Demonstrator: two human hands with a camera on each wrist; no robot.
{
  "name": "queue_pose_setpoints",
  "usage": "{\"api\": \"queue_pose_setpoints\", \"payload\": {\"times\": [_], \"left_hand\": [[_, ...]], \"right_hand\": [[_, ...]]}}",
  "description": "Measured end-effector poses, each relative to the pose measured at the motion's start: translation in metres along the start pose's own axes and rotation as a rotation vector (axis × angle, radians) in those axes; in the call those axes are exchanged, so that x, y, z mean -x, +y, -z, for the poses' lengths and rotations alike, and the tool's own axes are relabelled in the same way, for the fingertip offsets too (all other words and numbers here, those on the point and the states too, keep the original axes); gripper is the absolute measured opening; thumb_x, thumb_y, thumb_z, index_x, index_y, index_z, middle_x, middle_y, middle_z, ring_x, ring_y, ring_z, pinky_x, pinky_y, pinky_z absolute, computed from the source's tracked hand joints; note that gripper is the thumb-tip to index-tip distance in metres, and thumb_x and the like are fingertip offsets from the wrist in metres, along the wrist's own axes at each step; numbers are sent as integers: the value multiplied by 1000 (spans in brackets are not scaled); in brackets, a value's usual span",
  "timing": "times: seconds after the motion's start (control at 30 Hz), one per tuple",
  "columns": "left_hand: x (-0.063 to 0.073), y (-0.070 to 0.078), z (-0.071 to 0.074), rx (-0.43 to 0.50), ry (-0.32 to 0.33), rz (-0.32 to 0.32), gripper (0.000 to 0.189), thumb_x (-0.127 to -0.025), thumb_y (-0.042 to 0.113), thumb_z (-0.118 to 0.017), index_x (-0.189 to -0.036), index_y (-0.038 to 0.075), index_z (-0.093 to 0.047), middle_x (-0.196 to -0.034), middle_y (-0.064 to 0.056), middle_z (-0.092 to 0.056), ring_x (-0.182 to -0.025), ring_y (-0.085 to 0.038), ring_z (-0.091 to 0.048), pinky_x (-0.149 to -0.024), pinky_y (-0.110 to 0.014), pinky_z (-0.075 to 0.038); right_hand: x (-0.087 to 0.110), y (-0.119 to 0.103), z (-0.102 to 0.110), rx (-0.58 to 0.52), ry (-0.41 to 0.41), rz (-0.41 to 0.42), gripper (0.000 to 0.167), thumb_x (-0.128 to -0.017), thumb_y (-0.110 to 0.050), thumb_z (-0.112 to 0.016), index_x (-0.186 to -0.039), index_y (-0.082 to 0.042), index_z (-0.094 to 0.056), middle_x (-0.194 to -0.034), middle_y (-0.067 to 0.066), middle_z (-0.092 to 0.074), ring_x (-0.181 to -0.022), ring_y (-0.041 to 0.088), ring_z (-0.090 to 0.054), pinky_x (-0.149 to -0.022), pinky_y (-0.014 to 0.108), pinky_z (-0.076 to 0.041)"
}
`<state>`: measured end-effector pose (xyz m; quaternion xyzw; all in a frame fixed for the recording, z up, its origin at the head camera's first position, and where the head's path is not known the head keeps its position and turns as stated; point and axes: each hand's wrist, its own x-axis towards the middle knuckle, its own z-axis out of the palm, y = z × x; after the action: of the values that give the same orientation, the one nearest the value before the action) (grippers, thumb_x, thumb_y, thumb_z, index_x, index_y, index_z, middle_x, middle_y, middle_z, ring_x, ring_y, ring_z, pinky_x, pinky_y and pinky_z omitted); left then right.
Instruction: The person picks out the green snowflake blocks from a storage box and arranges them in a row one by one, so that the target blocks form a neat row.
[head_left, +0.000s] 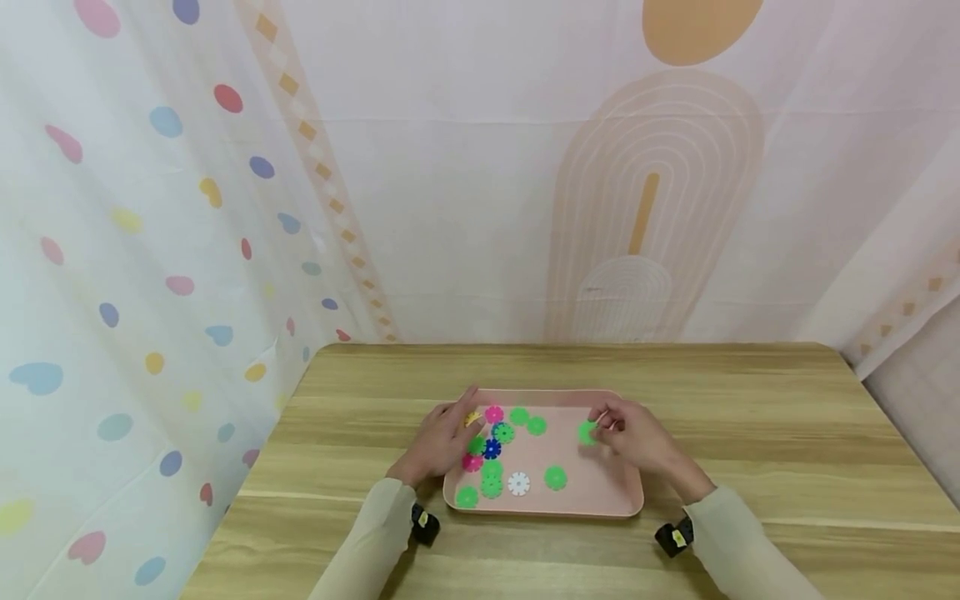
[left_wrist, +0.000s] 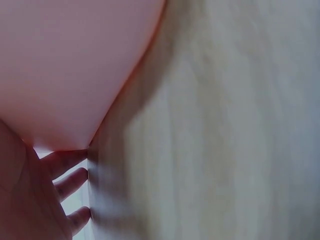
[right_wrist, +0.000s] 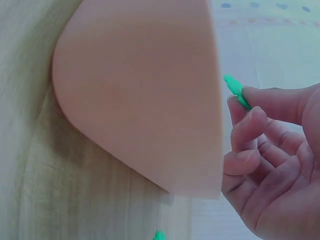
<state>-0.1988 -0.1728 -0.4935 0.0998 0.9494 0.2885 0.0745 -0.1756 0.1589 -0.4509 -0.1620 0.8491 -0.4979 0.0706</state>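
Observation:
A pink tray (head_left: 592, 505) holds several notched plastic discs, mostly green (head_left: 556, 477), with pink (head_left: 493, 413), dark blue (head_left: 491, 449) and white (head_left: 518, 483) ones among them. My right hand (head_left: 633, 433) pinches a green notched disc (right_wrist: 235, 90) between thumb and forefinger, over the tray's right side. In the right wrist view, the disc is seen nearly edge-on, beyond the tray wall (right_wrist: 140, 100). Across the tray's left rim lies my left hand (head_left: 444, 440), fingers extended, partly covering a yellow disc (head_left: 473, 418). In the left wrist view, its fingers (left_wrist: 72, 184) spread past the tray's side.
The tray stands on a wood-grain table (head_left: 360, 417), near its middle. Behind the table hangs a patterned curtain (head_left: 465, 208), which continues along the left side. A small green piece (right_wrist: 159, 235) shows at the bottom of the right wrist view.

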Motion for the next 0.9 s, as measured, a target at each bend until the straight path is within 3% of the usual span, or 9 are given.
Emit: {"api": "queue_pose_setpoints", "payload": {"times": [0.23, 0.43, 0.67, 0.9], "left_hand": [[0, -1, -2, -3, 12, -4, 67, -101, 54, -43, -160, 31, -19, -155, -4, -42, -142, -38, -31, -110, -67, -28], [0, 1, -1, -9, 17, -11, 67, -102, 52, -43, -160, 29, -19, -155, -6, -42, -142, -39, -31, -110, -67, -28], [1, 2, -1, -10, 20, -5, 67, -102, 51, -44, -160, 29, -19, -155, -6, -43, -142, -39, -32, -110, -67, -28], [1, 2, 0, -7, 21, -2, 67, -102, 51, -44, -160, 28, -19, -155, -5, -42, -142, -39, -32, -110, -68, -28]], "right_hand": [[7, 6, 14, -6, 52, -7, 13, -91, 1, -66, -103, 1, -62, -84, 7, -65, -71, 24, -59, -55, 22, -47], [14, 17, 32, -30, 76, -14, 14, -91, 0, -66, -104, 2, -62, -83, 11, -64, -61, 11, -50, -52, 21, -41], [25, 29, 50, -12, 119, -68, 16, -92, -2, -66, -106, 4, -61, -87, 12, -67, -71, 17, -60, -58, 26, -50], [38, 49, 69, -9, 164, -131, 20, -92, -4, -67, -108, 5, -60, -85, 10, -65, -66, 13, -54, -55, 25, -46]]}}
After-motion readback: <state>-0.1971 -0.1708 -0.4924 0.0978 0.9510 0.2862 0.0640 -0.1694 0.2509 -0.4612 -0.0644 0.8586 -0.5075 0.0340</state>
